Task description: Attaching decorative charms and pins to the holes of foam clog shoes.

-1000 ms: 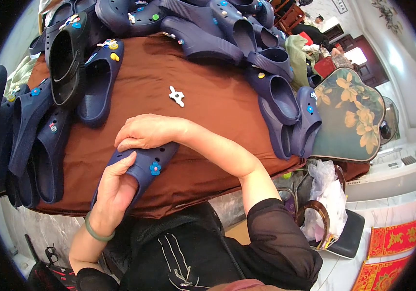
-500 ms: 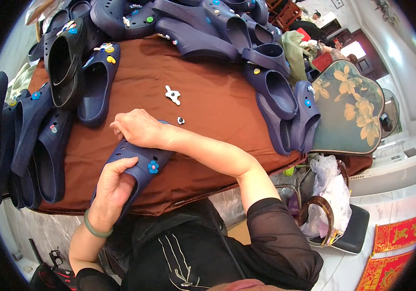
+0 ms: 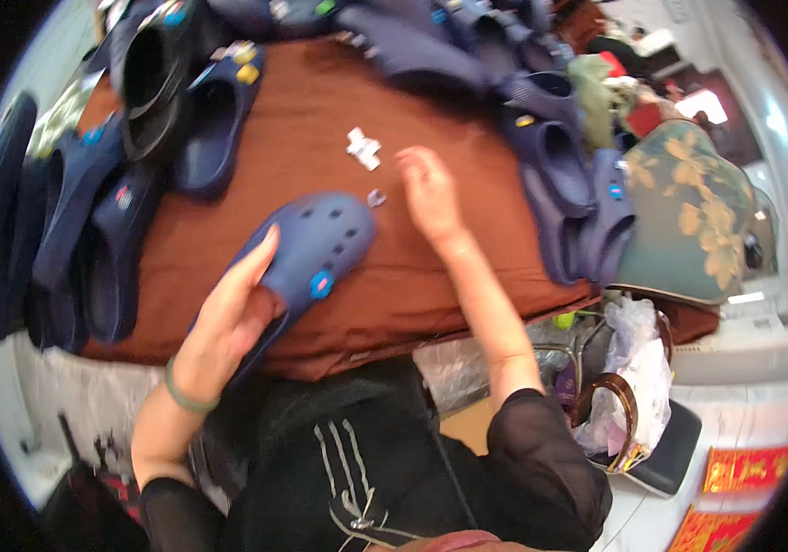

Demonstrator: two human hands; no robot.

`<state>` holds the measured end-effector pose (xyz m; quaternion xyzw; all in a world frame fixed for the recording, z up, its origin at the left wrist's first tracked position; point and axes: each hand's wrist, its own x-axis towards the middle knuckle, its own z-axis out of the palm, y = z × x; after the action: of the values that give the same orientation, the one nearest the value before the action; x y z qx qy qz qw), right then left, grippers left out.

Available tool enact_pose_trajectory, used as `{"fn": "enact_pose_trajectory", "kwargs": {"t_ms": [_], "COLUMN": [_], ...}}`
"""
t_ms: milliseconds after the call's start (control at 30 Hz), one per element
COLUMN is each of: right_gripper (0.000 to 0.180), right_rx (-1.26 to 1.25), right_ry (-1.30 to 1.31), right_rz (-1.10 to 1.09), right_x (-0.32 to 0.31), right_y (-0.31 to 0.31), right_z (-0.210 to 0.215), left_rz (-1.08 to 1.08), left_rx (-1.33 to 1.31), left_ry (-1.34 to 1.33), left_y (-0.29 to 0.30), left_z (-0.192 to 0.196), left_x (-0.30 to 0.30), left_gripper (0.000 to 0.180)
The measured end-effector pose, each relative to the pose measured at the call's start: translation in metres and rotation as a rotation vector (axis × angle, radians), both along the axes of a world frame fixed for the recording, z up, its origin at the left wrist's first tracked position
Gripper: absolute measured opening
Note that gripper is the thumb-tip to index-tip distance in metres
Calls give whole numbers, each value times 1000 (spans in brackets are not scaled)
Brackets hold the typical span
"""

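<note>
Right hand (image 3: 431,198) now off the navy clog (image 3: 307,258), open above small charm (image 3: 376,197); left hand (image 3: 228,317) grip closed on clog's heel.

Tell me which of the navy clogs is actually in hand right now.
The clog with a blue charm, at the near table edge: the left hand grips its heel end. All other clogs lie untouched along the far and side edges.

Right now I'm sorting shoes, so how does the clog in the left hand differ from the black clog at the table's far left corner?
The held clog is navy blue; the black clog is far darker. The held clog lies toe-up under the left hand near the table's front edge, alone; the black clog sits stacked among other shoes. The held clog shows a blue charm with a red centre. Both are perforated slip-on clogs on the brown cloth.
</note>
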<state>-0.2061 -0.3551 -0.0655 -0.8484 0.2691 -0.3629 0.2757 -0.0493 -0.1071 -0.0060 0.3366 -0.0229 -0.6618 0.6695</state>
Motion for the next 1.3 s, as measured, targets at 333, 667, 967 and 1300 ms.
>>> {"fn": "enact_pose_trajectory", "kwargs": {"t_ms": [333,667,967,1300], "right_gripper": [41,38,21,26], "right_rx": [-151,-347,-386,-178], "right_ry": [99,-46,-109,-194], "right_rz": [640,559,486,579], "right_x": [8,25,31,26], "right_y": [73,105,110,113], "right_z": [58,24,16,15], "left_rz": [-20,79,143,121], "left_rx": [11,-22,8,-42], "left_ry": [-44,53,53,69], "left_y": [-4,0,-7,-4], "left_z": [-18,-26,-34,-35], "left_x": [8,8,9,11], "left_gripper": [42,32,26,29]}}
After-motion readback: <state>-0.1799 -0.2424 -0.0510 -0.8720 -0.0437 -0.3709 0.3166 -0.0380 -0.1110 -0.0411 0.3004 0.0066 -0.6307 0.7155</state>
